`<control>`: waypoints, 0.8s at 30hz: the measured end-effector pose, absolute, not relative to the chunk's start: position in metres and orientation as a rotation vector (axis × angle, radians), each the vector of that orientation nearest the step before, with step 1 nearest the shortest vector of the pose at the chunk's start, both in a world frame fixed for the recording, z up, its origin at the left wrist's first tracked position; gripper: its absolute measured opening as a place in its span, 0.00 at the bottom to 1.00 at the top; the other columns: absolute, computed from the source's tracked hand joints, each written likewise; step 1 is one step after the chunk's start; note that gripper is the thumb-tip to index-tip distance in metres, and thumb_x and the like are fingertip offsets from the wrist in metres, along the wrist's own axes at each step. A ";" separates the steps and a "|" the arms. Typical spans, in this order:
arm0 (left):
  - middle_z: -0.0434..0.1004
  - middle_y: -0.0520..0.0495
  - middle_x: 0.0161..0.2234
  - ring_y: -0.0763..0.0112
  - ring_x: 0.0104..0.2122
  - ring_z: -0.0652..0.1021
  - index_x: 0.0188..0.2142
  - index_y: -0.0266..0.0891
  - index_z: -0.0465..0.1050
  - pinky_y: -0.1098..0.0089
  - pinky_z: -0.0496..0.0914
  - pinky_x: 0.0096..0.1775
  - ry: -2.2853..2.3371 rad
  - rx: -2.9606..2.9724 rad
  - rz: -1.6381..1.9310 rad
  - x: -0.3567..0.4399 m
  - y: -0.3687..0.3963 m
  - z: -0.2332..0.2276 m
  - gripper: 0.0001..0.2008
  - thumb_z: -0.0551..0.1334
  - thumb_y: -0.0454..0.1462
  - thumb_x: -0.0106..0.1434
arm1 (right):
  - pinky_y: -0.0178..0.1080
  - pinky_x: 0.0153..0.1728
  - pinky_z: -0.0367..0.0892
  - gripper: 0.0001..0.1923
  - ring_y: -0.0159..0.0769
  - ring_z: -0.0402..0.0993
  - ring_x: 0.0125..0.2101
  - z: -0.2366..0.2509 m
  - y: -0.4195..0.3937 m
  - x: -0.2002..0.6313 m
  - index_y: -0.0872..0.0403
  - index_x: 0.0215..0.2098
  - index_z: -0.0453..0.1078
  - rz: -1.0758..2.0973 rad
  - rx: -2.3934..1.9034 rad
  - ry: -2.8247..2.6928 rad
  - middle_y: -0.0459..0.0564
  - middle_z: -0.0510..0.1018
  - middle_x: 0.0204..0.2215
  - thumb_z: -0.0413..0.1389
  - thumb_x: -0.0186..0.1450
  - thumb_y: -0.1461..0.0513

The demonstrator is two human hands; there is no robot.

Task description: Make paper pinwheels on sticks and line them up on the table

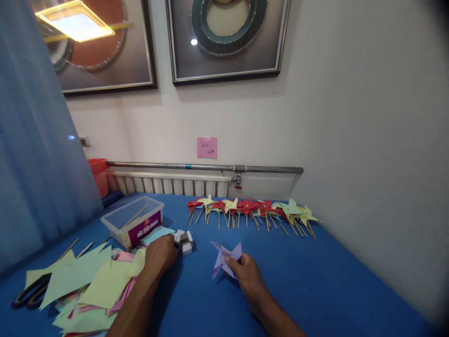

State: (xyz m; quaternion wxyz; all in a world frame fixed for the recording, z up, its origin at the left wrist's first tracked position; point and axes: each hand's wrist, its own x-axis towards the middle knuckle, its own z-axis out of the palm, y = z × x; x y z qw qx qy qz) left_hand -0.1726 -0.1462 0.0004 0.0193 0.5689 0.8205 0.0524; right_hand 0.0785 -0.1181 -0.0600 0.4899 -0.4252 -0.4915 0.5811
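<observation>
Scissors [30, 294] lie far left beside loose paper squares [87, 281] and a clear tub [133, 225]. The left hand [159, 255] rests curled by a small box [185, 242], gripping nothing visible. The right hand [247, 274] pinches a lilac pinwheel [226, 260] on the blue table [315, 281]. It looks light, flimsy and easily creased, best pinched at its centre. Finished pinwheels [252, 210] line the wall.

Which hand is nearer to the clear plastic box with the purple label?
Left. The left hand rests just beside the clear plastic box; the right hand holds a lilac paper pinwheel farther off.
</observation>
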 end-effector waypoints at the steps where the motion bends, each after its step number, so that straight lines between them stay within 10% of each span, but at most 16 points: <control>1: 0.83 0.32 0.45 0.51 0.47 0.82 0.45 0.38 0.79 0.62 0.70 0.42 2.560 1.775 0.187 -0.172 -0.146 0.001 0.16 0.53 0.34 0.67 | 0.38 0.29 0.65 0.20 0.38 0.72 0.25 -0.060 -0.118 0.078 0.55 0.35 0.80 1.415 -1.030 -1.190 0.46 0.80 0.25 0.68 0.50 0.50; 24: 0.85 0.39 0.39 0.57 0.41 0.82 0.33 0.41 0.78 0.66 0.59 0.34 2.533 1.760 0.368 -0.187 -0.152 0.007 0.15 0.54 0.40 0.69 | 0.37 0.30 0.65 0.18 0.38 0.72 0.27 -0.056 -0.123 0.081 0.56 0.36 0.81 1.414 -1.041 -1.194 0.47 0.82 0.27 0.68 0.53 0.52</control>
